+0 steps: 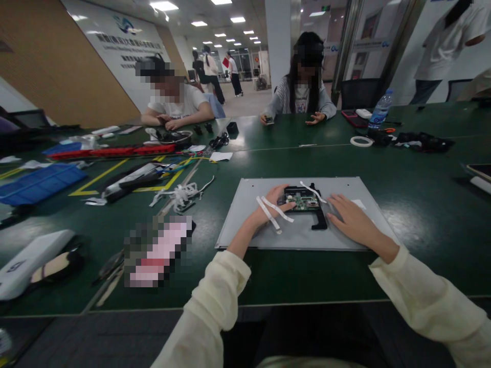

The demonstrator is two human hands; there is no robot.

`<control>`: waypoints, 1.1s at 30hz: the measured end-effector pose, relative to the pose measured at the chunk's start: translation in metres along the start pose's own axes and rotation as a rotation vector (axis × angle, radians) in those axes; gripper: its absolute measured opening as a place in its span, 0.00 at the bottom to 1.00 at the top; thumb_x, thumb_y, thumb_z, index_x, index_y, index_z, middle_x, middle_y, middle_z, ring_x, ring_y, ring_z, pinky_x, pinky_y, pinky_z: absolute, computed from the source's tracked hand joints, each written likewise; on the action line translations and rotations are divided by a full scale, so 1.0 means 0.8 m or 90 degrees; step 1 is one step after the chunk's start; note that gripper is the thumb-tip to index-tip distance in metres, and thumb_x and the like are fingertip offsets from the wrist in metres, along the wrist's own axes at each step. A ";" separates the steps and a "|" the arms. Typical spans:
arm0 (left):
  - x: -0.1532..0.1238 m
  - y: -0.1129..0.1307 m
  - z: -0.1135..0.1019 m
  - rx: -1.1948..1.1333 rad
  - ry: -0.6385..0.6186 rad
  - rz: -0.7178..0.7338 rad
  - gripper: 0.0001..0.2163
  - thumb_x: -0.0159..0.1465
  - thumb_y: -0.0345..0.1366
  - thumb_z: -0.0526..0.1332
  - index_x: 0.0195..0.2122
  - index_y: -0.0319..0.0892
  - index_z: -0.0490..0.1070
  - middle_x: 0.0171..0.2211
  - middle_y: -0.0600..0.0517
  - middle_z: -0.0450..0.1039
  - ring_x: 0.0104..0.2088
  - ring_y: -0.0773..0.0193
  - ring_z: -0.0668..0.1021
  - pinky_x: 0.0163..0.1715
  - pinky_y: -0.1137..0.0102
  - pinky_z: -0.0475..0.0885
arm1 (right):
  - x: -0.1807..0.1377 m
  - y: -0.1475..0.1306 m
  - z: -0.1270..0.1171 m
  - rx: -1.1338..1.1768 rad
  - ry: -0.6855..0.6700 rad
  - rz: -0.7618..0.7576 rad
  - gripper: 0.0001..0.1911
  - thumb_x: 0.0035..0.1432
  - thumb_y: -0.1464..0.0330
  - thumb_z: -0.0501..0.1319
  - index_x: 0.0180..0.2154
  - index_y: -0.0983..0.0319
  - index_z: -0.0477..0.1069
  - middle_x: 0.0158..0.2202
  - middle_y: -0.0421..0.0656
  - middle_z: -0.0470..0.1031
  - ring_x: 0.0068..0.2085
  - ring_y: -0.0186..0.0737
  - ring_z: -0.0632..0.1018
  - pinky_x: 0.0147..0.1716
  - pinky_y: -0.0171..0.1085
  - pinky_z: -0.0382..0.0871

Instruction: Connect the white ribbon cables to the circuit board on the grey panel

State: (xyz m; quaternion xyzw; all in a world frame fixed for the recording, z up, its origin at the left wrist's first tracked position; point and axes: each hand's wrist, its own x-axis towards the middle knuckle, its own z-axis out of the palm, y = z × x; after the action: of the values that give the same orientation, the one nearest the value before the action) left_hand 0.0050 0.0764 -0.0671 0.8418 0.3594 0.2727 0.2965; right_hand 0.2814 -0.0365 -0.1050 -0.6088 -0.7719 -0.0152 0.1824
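Observation:
A green circuit board (306,200) sits in a black plastic frame (320,220) over a light grey flat panel (238,225). My left hand (271,204) holds the frame's left side, with the thumb reaching over the board's edge and the other fingers behind it. White flat strips (274,210) lie across the back of that hand. Another white strip (312,190) curves over the top of the board. Just right of the frame, my right hand (353,220) rests on the panel with its fingers stretched out. Its fingertips are near the strip's end; contact is unclear.
Left of the panel lie tangled white strips (183,197), a pink pixelated item (163,250), a blue tray (42,181) and cables. A water bottle (381,110) and a tape roll (361,141) stand far right. Two people sit across the green table (268,158).

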 end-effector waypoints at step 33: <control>-0.144 0.021 -0.088 -0.023 -0.034 -0.186 0.20 0.51 0.31 0.62 0.48 0.41 0.70 0.33 0.50 0.76 0.32 0.64 0.78 0.34 0.67 0.75 | -0.006 0.006 0.005 -0.010 -0.008 -0.031 0.29 0.65 0.55 0.45 0.60 0.64 0.62 0.64 0.53 0.58 0.64 0.56 0.57 0.59 0.55 0.58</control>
State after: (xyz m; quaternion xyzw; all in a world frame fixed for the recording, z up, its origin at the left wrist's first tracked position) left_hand -0.1034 -0.0003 -0.0360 0.7819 0.4650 0.2106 0.3579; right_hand 0.2857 -0.0387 -0.1113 -0.5916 -0.7873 -0.0221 0.1723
